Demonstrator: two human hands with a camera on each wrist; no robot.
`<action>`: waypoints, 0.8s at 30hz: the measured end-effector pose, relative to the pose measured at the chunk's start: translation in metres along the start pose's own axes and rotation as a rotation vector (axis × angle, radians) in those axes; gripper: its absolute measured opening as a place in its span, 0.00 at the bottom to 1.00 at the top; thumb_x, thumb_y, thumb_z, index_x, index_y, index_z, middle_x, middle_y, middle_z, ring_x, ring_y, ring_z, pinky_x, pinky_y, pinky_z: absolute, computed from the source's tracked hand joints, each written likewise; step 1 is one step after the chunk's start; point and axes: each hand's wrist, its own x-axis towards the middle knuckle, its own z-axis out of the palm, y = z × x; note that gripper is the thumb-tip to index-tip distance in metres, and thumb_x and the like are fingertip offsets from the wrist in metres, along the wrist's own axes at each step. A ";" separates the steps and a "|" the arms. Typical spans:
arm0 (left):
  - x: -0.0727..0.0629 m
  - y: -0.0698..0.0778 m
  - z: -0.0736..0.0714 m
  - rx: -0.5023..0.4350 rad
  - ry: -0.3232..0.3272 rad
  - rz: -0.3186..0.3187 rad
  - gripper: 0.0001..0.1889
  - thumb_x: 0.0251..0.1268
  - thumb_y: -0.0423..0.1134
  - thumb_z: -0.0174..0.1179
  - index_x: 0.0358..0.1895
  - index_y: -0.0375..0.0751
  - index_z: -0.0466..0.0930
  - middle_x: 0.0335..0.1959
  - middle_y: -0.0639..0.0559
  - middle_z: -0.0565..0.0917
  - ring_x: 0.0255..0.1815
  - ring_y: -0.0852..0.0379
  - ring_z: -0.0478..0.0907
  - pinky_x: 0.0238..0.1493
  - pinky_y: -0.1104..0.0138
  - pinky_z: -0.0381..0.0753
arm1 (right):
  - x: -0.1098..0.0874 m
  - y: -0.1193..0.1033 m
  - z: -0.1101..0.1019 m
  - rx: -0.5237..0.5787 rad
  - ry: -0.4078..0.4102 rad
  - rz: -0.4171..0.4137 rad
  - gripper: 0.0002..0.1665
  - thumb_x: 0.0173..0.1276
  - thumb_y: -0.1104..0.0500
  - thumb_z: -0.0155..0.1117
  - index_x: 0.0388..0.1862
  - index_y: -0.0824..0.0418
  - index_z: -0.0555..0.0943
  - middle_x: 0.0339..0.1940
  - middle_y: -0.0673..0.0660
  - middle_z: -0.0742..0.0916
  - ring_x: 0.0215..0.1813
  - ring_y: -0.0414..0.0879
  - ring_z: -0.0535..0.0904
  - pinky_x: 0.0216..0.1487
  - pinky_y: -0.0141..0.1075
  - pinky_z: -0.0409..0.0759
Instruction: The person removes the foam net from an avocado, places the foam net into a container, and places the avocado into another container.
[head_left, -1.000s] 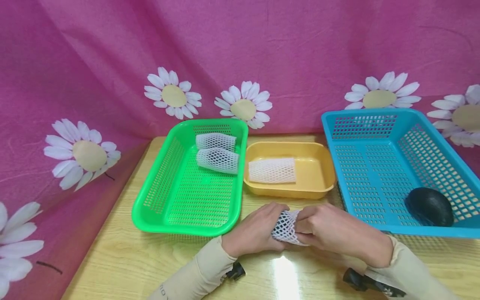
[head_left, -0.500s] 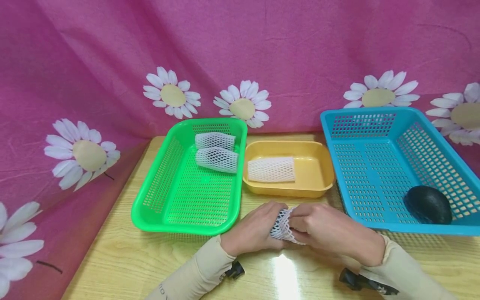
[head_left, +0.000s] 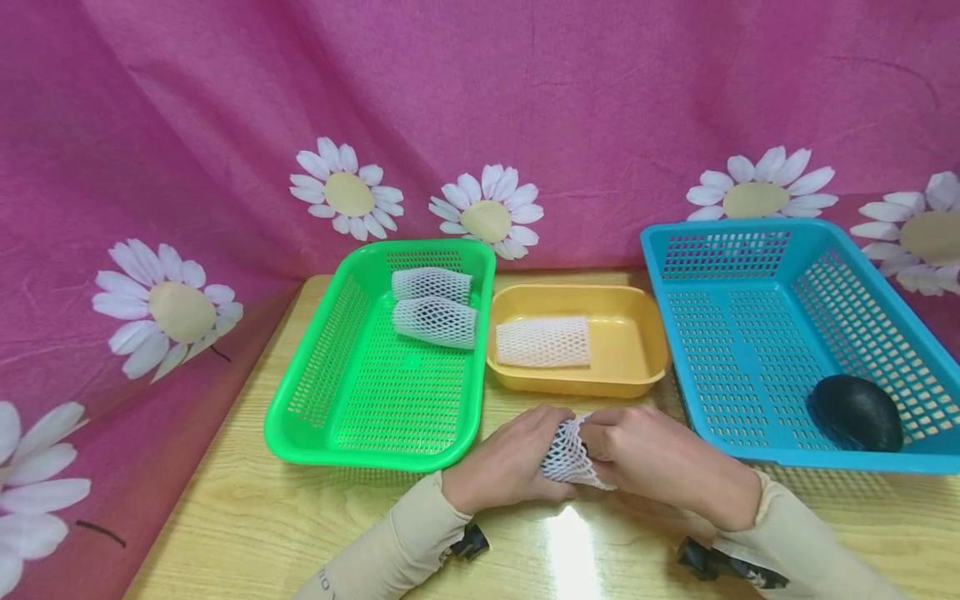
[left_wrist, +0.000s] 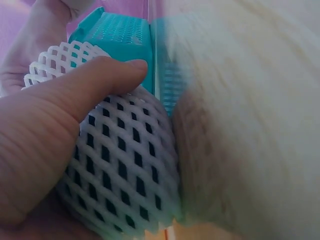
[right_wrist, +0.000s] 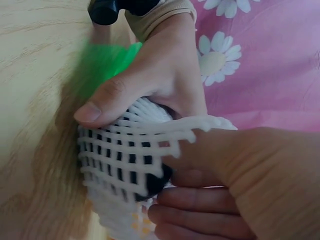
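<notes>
A dark oval object (right_wrist: pixel 159 181) sits inside a white foam net sleeve (head_left: pixel 567 454), low over the table between my hands. My left hand (head_left: pixel 508 464) grips the sleeved object, its thumb (left_wrist: pixel 95 82) lying across the mesh in the left wrist view. My right hand (head_left: pixel 656 454) holds the sleeve's open end, with the mesh edge draped over part of it. In the right wrist view the dark surface shows through the mesh and at the opening. Another dark oval object (head_left: pixel 855 412) lies in the blue basket (head_left: pixel 750 454).
On the left stands a green basket (head_left: pixel 375 458) holding two mesh-covered pieces (head_left: pixel 435 321). A yellow tray (head_left: pixel 630 383) with a flat foam net sleeve (head_left: pixel 543 342) is between the baskets. Flowered pink cloth (head_left: pixel 600 108) hangs behind the wooden table (head_left: pixel 247 517).
My right hand has shifted slightly left, and the sleeve's open end looks more bunched around its fingers. The left hand stays nearly in place on the sleeved object.
</notes>
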 end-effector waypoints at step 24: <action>-0.001 -0.003 0.000 -0.036 -0.014 -0.017 0.43 0.53 0.47 0.77 0.70 0.39 0.66 0.61 0.48 0.80 0.58 0.57 0.79 0.64 0.69 0.81 | 0.003 -0.004 0.018 0.065 -0.029 0.191 0.16 0.48 0.73 0.69 0.30 0.55 0.79 0.27 0.46 0.84 0.27 0.33 0.76 0.26 0.28 0.79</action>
